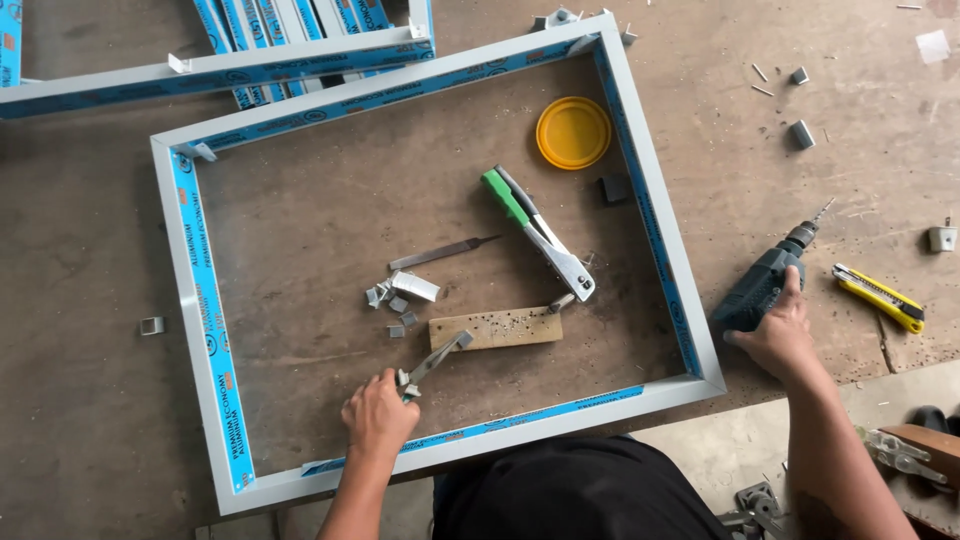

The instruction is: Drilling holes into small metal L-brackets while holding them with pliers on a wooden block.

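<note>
Head cam looking straight down at my bench: my left hand point(378, 415) is clenching around the handle end of a pair of pliers point(436, 358), whose jaws are pinching a small grey metal clip, I think, though it's tiny at this size. Just past the plier tips a wooden block point(497, 327) is lying flat, peppered with little holes and shavings. Further out from that grip a green-handled rivet gun point(540, 232) is resting, with a flat metal file point(442, 253) and a scatter of small aluminium corner pieces point(400, 297) up and to the left of the pliers.

All of that is sitting inside the aluminium frame point(196, 300), and my left wrist is crossing over its near rail.

My right hand point(780, 335) is wrapping over the body of a blue-grey power drill point(768, 282), which is lying on the table outside the frame with its bit pointing away from me. I'm holding it, but I can't tell whether a finger is on the trigger. A yellow utility knife point(880, 297) is lying just beyond that hand.

Worry-wise: the clip looks barely pinched, so it could be popping out if I twist. The drill bit could be skating across the table if the trigger gets bumped. And that knife is close enough to catch my knuckles.
</note>
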